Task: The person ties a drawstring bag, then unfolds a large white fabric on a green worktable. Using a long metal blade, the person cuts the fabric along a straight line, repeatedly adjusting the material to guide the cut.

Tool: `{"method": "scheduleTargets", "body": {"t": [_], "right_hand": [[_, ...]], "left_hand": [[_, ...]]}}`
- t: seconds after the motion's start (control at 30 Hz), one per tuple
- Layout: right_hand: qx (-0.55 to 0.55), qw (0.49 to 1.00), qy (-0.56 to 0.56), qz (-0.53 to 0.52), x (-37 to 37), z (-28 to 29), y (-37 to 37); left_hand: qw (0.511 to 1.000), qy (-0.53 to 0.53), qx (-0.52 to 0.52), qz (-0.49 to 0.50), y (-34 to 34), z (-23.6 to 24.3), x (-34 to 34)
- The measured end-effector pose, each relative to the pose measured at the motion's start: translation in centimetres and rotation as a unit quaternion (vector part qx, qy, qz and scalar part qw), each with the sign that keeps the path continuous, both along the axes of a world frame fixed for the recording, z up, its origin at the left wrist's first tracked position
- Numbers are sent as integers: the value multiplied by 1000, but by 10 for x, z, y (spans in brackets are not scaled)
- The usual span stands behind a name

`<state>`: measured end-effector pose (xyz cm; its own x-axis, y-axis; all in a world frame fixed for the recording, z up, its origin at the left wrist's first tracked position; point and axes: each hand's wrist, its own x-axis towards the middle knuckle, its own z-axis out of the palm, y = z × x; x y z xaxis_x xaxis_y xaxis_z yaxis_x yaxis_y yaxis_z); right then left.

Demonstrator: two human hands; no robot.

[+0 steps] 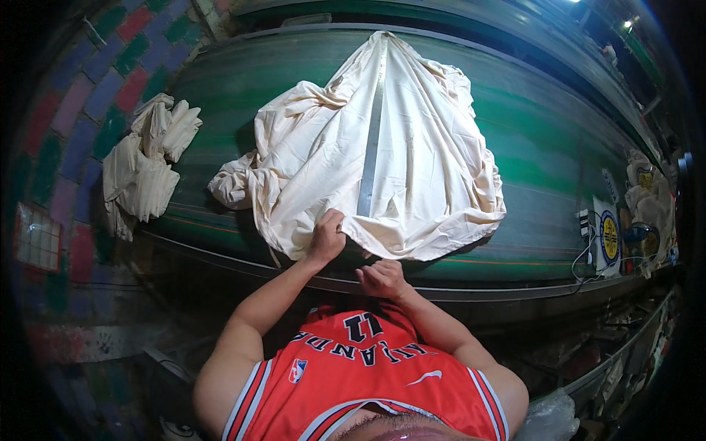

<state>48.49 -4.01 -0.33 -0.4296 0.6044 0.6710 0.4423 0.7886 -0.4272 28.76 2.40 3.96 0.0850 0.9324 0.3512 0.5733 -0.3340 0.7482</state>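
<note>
A large cream cloth (423,140) lies spread and rumpled on a long green work surface (540,184), with gathered folds at both sides. A long, straight grey strip (369,173) runs up its middle. My left hand (326,237) grips the near hem, left of that strip. Just below the hem, slightly to the right, my right hand (382,278) has its fingers curled closed; what they hold is too hidden to make out.
Folded cream fabric (143,162) lies at the left end of the surface. On the right are a printed bag (607,235), a power strip with cables (585,231) and more bundles (646,184). A metal rail (500,292) edges the near side; painted brick (95,95) is at left.
</note>
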Motion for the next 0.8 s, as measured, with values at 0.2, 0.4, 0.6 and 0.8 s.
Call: {"method": "scheduleTargets", "body": {"t": [0.2, 0.4, 0.6, 0.8], "right_hand": [[-378, 905, -65, -182, -42, -44, 25], [-383, 908, 20, -167, -55, -113, 78], [-441, 882, 47, -159, -119, -106, 123], [-462, 870, 56, -162, -177, -99, 132]], "left_hand": [[998, -4, 32, -57, -1, 15, -8], [984, -24, 4, -178, -11, 27, -42], [970, -6, 10, -243, 6, 44, -91], [960, -9, 16, -279, 17, 47, -131]]}}
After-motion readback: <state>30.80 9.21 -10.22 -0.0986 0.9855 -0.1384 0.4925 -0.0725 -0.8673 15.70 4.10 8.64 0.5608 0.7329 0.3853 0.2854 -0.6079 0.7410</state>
